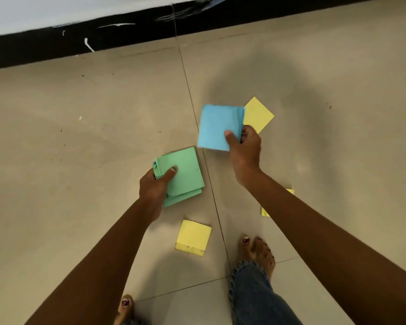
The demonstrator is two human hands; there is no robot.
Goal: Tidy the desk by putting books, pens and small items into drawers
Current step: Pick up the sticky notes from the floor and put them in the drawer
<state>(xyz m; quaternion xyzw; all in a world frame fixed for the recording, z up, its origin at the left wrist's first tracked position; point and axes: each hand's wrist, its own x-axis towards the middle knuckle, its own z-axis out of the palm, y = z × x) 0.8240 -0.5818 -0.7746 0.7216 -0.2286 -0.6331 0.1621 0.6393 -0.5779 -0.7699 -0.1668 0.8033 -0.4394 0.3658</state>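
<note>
My left hand (154, 185) grips a loose stack of green sticky notes (185, 173) above the tiled floor. My right hand (244, 148) pinches a stack of blue sticky notes (215, 125), thumb on top. A yellow sticky note pad (193, 236) lies on the floor below the green stack. Another yellow pad (259, 113) lies partly behind the blue stack. A third yellow pad (265, 211) shows only its edges from under my right forearm.
The beige tile floor (80, 137) has grout lines running through the middle. A black skirting board (56, 45) and white wall run along the top. My bare feet (259, 252) stand at the bottom, one with a jeans leg.
</note>
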